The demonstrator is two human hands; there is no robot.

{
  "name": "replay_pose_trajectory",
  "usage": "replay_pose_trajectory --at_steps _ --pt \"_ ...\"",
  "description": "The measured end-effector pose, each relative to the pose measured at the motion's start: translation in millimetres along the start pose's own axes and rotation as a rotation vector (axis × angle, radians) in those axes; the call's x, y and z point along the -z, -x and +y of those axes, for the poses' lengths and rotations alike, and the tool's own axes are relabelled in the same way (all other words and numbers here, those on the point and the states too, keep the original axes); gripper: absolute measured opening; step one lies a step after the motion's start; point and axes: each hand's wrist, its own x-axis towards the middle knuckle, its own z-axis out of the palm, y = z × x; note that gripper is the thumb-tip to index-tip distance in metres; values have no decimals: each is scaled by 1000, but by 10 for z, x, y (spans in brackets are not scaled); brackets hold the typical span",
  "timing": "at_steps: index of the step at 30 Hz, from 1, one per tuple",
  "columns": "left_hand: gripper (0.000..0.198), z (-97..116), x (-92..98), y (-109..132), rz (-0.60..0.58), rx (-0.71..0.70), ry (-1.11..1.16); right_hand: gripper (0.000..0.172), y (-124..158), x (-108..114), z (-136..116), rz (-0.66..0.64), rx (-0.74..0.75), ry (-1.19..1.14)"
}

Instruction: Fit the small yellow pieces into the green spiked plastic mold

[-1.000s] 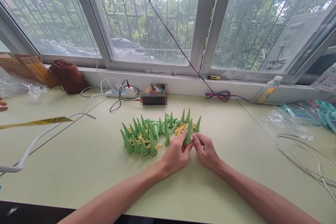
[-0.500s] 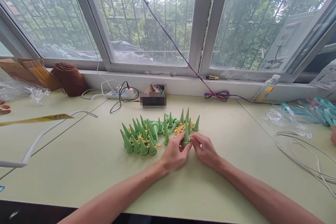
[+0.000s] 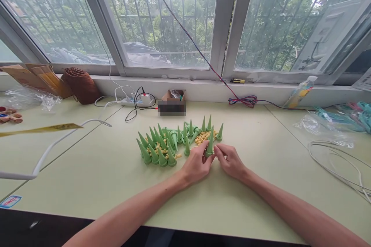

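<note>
My left hand (image 3: 198,161) grips the base of a green cone-shaped spike (image 3: 211,142), which leans slightly to the right. Close against the spike's right side, my right hand (image 3: 230,161) has its thumb and fingertips pinched together; whatever lies between them is too small to make out. Beyond my fingers is a heap of small yellow plastic pieces (image 3: 203,136). A cluster of upright green spikes (image 3: 158,148) stands to the left, with more yellow pieces among them. Several other green spikes (image 3: 191,133) stand or lie behind my left hand.
At the back of the pale green table (image 3: 116,197) are a power strip (image 3: 133,101), a small cardboard box (image 3: 171,95), a coiled cable (image 3: 243,101) and a bottle (image 3: 302,92). A white cable (image 3: 337,166) lies at right; a brown pouch (image 3: 79,87) stands at left.
The view has shifted a little, so everything sits slightly differently in the frame. The held spike has tilted slightly to the right, with both hands still at its base.
</note>
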Motion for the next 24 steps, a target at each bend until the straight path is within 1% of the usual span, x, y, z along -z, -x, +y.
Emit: replay_pose_trajectory --at_steps 9,16,21,24 --pt "27 25 27 -21 33 -39 -38 39 5 15 -14 -4 -31 -44" --pt "27 74 20 -33 47 -2 54 39 13 31 -26 1 -84 -98" --pt "24 82 28 -39 66 26 50 22 17 33 -41 -21 -104 -129" --pt "19 76 31 -37 50 35 33 18 11 25 -36 -16 -88 -118"
